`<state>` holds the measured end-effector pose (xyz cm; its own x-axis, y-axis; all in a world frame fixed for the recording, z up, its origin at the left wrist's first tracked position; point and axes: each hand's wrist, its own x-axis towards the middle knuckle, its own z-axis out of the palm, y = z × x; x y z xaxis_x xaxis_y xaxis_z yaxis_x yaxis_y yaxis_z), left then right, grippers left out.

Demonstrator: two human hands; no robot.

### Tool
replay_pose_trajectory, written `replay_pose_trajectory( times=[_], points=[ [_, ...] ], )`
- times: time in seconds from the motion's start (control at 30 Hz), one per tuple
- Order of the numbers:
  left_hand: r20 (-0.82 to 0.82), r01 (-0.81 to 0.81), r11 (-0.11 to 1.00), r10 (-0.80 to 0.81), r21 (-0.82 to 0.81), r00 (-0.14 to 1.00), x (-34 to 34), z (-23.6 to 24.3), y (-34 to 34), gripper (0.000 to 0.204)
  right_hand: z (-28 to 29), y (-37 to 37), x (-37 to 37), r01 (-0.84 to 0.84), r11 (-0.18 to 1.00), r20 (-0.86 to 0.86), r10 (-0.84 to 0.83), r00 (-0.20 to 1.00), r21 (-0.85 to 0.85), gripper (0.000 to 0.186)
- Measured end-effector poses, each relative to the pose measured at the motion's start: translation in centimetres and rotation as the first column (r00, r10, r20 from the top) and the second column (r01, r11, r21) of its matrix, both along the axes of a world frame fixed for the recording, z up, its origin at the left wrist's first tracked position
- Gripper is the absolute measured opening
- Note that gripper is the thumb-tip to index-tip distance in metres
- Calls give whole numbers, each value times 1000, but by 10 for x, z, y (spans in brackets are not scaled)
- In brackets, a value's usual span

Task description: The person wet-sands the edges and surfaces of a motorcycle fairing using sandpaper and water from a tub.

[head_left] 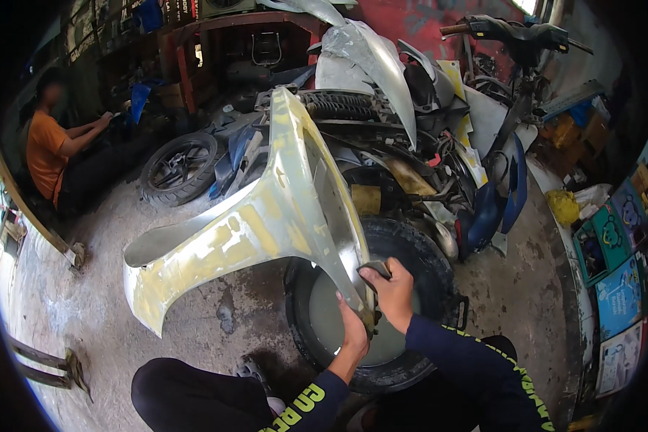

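Note:
A large motorcycle body panel [248,234], grey with yellowish filler patches and bare white spots, is held up in front of me. My left hand [353,335] is closed around its narrow lower end. Against the panel's right edge, just above that, my right hand [396,294] presses a small dark sanding pad [376,269], pinched between thumb and fingers. Under both hands stands a round black tub [425,266] with cloudy, greyish water [325,306] inside. The panel hangs partly over the tub, and its wide end reaches out to the left above the floor.
Motorcycle parts [410,151] lie heaped beyond the tub, with a loose wheel [181,167] at their left. A handlebar assembly [518,36] rises at the far right. Boxes [619,291] line the right wall. A person in an orange shirt [47,151] sits far left.

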<state>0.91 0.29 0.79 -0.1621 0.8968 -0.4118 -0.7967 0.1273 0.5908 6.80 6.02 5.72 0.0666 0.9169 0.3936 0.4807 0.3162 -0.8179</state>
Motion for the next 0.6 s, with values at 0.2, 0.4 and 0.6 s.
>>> replay_pose_trajectory(
  times=[0.2, 0.4, 0.6],
  points=[
    [12, 99, 995, -99, -9, 995, -6, -3, -1, 72, -5, 5, 2, -13, 999, -68, 11, 998, -38, 38],
    [-18, 124, 990, -125, -70, 992, -5, 5, -6, 70, 15, 26, -3, 19, 997, -13, -20, 1000, -68, 25],
    [-14, -12, 1000, 12, 4, 1000, 5, -7, 1, 72, -8, 12, 5, 25, 998, -64, -28, 998, -56, 25]
  ],
)
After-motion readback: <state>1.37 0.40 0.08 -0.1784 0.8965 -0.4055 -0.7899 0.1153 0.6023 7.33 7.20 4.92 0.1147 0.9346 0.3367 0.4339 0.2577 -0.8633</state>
